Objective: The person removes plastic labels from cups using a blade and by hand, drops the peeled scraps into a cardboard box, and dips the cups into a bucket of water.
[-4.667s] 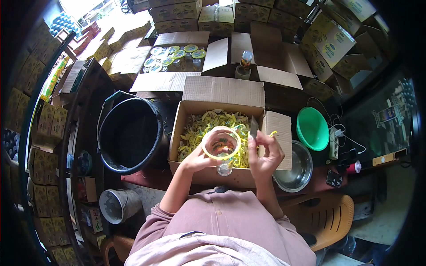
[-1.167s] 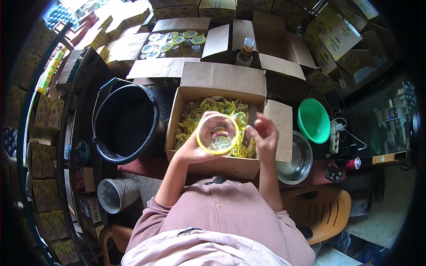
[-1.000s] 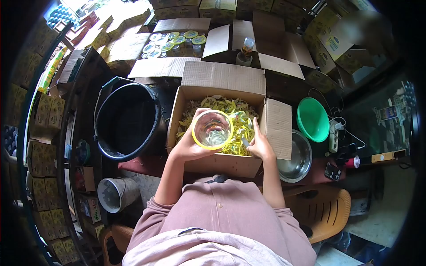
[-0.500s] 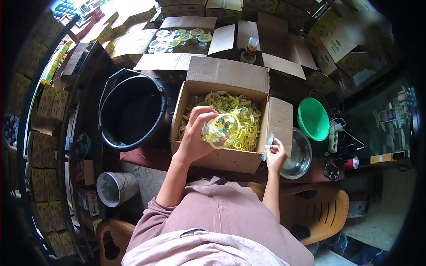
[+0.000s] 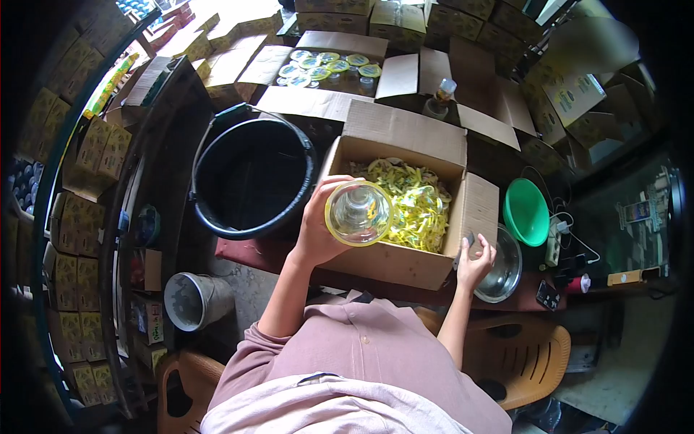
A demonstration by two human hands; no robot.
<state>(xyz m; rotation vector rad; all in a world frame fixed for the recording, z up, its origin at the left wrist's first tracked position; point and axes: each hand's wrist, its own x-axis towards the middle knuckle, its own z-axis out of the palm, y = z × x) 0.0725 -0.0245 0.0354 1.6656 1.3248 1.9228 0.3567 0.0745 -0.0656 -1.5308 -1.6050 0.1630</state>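
Observation:
A clear plastic cup (image 5: 359, 213) with a yellow rim is held in my left hand (image 5: 318, 224), its round mouth turned up toward me. My fingers wrap its far left side, over the near edge of a cardboard box (image 5: 405, 264). Inside that box lies a heap of yellow and clear plastic scraps (image 5: 416, 210). My right hand (image 5: 476, 266) is at the box's right front corner, thumb and fingers closed on a small flat grey blade (image 5: 468, 240), mostly hidden by the hand.
Left of the box stands a black bucket (image 5: 253, 177). On the right are a green bowl (image 5: 526, 212) and a clear basin (image 5: 504, 271). Behind, an open carton (image 5: 307, 101) holds several lidded cups (image 5: 318, 69), beside a bottle (image 5: 439, 101). A grey pail (image 5: 195, 300) stands lower left.
The cup has turned so its mouth faces me more squarely. My right hand has tilted, and the blade shows less. The whole view has shifted, so things appear farther right.

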